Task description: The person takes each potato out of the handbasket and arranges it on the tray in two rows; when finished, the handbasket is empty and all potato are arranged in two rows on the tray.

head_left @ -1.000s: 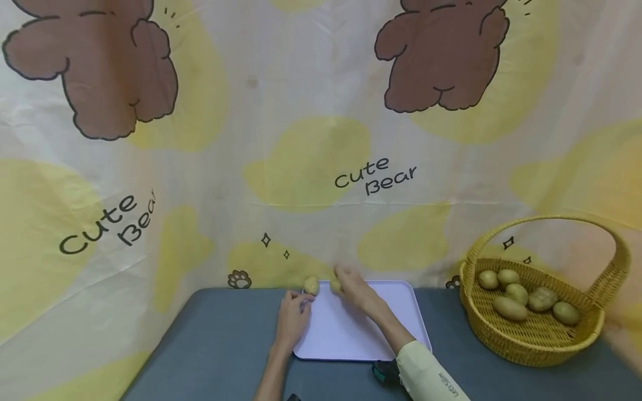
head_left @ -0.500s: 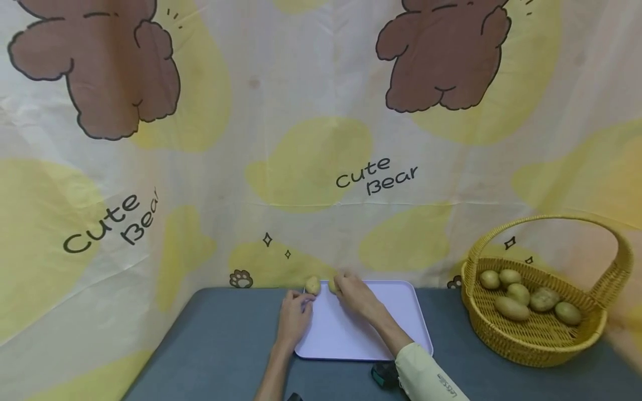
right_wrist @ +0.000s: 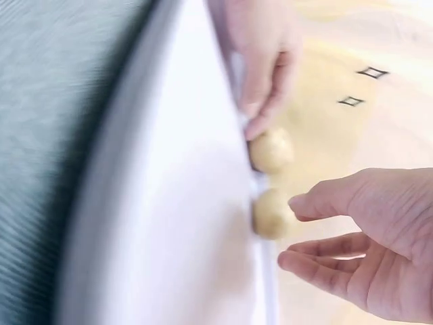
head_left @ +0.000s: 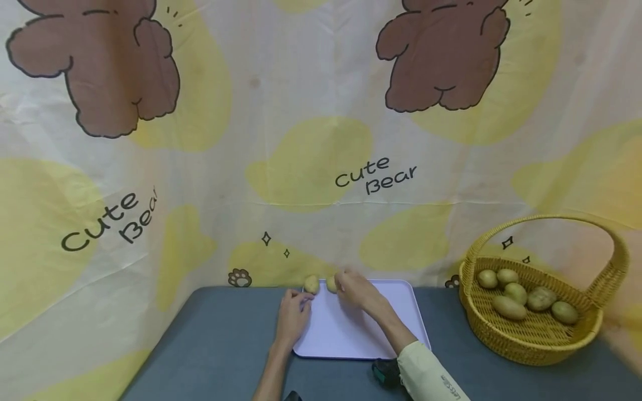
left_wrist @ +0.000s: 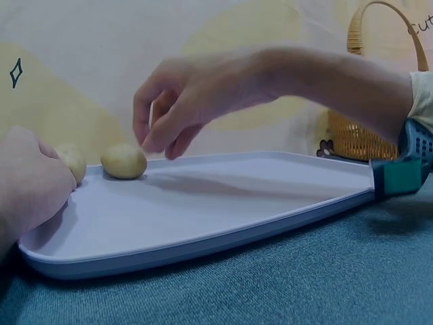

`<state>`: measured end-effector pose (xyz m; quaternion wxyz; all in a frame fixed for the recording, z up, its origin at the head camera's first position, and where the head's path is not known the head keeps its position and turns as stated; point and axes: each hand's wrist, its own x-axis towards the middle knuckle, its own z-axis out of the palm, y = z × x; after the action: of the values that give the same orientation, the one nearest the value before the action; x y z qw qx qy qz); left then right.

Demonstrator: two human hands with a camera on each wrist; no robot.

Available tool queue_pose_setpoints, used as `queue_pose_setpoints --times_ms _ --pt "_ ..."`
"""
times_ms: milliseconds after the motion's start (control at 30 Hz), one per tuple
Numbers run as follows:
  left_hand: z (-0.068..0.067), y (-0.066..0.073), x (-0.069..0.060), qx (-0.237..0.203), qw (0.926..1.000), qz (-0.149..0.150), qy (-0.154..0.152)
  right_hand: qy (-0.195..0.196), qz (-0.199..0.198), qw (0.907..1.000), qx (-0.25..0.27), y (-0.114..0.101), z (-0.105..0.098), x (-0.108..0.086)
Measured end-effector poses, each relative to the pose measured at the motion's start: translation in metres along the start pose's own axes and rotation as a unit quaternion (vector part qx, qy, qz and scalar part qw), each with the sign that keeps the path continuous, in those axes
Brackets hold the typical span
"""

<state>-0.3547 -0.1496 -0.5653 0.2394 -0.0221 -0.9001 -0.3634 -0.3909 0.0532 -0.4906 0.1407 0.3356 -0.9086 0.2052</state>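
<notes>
A pale lilac tray [head_left: 361, 328] lies on the table, with two potatoes in its far left part. My left hand [head_left: 293, 318] grips the tray's left rim, fingers close beside the left potato [head_left: 311, 284]. To the right of that potato sits the second potato [head_left: 331, 284], just apart from it. My right hand [right_wrist: 385, 237] is at this second potato, its thumb and fingers spread. The thumb tip [right_wrist: 298, 203] is at or very near the potato's surface, and nothing is held. In the left wrist view the right hand [left_wrist: 196, 98] hangs over the tray beside the second potato [left_wrist: 124, 161].
A yellow wicker basket [head_left: 531, 351] with a tall handle stands at the right, holding several potatoes [head_left: 509, 307]. Behind the table hangs a bear-print cloth [head_left: 301, 167]. A black and green wrist device [head_left: 386, 372] shows by the right sleeve at the tray's near edge.
My right hand has come down slightly from its blurred, higher position, and the second potato sits a little further left. The left hand has stayed at the tray's rim.
</notes>
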Motion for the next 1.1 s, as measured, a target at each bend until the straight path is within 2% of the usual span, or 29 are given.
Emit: queue_pose_setpoints --times_ms 267,400,567,700,833,967,1100 --pt "-0.003 0.000 -0.002 -0.005 1.0000 -0.003 -0.001 -0.022 0.050 0.9985 0.011 -0.001 -0.039 -0.002" --pt "-0.003 0.000 -0.002 -0.005 0.9999 0.003 0.009 -0.023 0.074 0.9968 0.022 -0.001 -0.067 -0.005" --pt "-0.005 -0.002 0.001 -0.011 0.9998 -0.002 0.016 -0.013 0.094 0.9935 0.064 0.004 -0.107 -0.015" --pt "-0.007 -0.006 0.001 -0.025 0.9995 -0.011 0.019 0.002 0.106 0.9891 0.102 0.011 -0.144 -0.032" --pt "-0.010 -0.008 0.002 -0.045 0.9981 -0.019 0.038 0.020 0.121 0.9852 0.120 0.020 -0.178 -0.056" --pt "-0.011 -0.010 0.002 -0.041 0.9972 -0.035 0.052 0.057 0.136 0.9834 0.106 0.030 -0.203 -0.083" --pt "-0.012 -0.009 0.001 -0.026 0.9975 -0.041 0.052 0.094 0.160 0.9793 0.082 0.041 -0.221 -0.109"
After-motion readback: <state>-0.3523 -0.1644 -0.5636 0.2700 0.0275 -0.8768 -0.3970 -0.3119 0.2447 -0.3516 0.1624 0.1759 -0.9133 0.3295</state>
